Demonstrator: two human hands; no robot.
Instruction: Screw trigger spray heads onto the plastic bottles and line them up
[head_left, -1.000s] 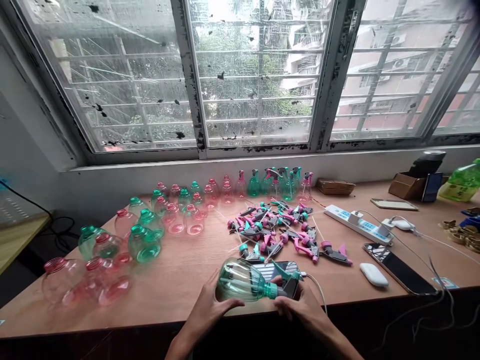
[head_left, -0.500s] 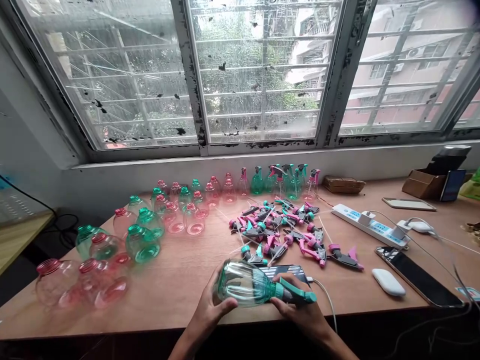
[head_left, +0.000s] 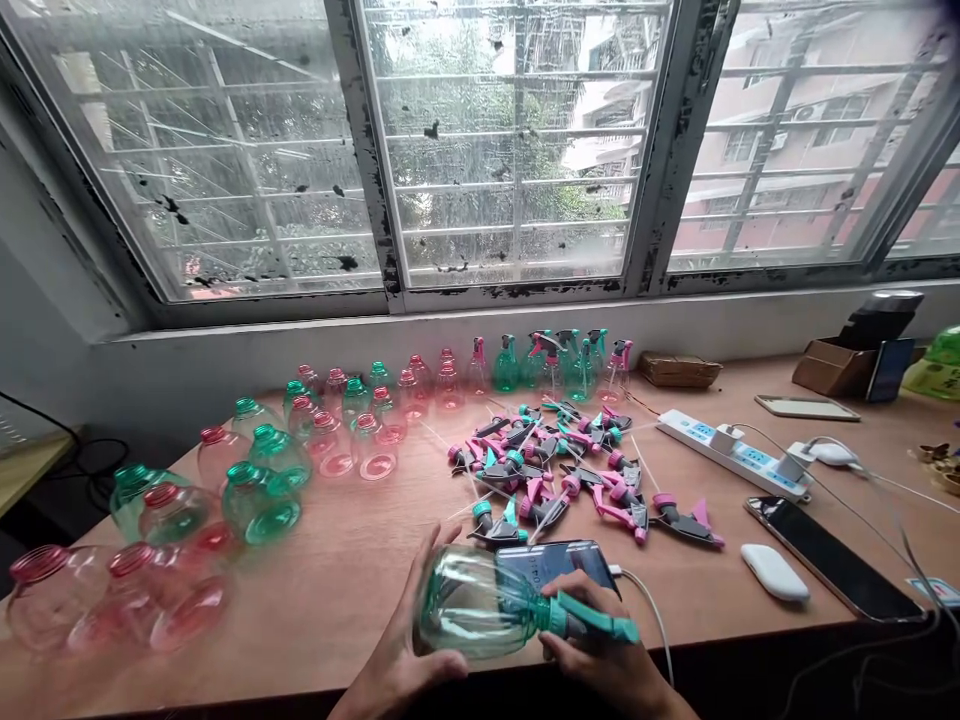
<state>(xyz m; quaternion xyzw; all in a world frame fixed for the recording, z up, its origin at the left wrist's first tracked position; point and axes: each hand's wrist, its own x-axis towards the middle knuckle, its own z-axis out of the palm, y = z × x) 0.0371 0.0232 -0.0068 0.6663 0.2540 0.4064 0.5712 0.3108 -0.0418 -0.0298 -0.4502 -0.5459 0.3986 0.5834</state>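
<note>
My left hand (head_left: 409, 655) is wrapped round the body of a clear green spray bottle (head_left: 469, 605) that lies on its side above the table's front edge. My right hand (head_left: 607, 665) grips the teal trigger head (head_left: 589, 620) at the bottle's neck, its nozzle pointing right. Just behind the bottle lies a phone (head_left: 555, 562) with a white cable. A heap of loose pink and teal trigger heads (head_left: 570, 475) is spread across the middle of the table.
Several capless pink and green bottles (head_left: 262, 490) stand at the left. Assembled spray bottles (head_left: 559, 362) line the back by the window. To the right lie a power strip (head_left: 731, 452), a white mouse (head_left: 775, 572), a dark phone (head_left: 832, 555) and a cardboard box (head_left: 829, 368).
The bottle has sunk a little toward the front edge, and the trigger head in my right hand has turned so its nozzle points right. The view shifted slightly.
</note>
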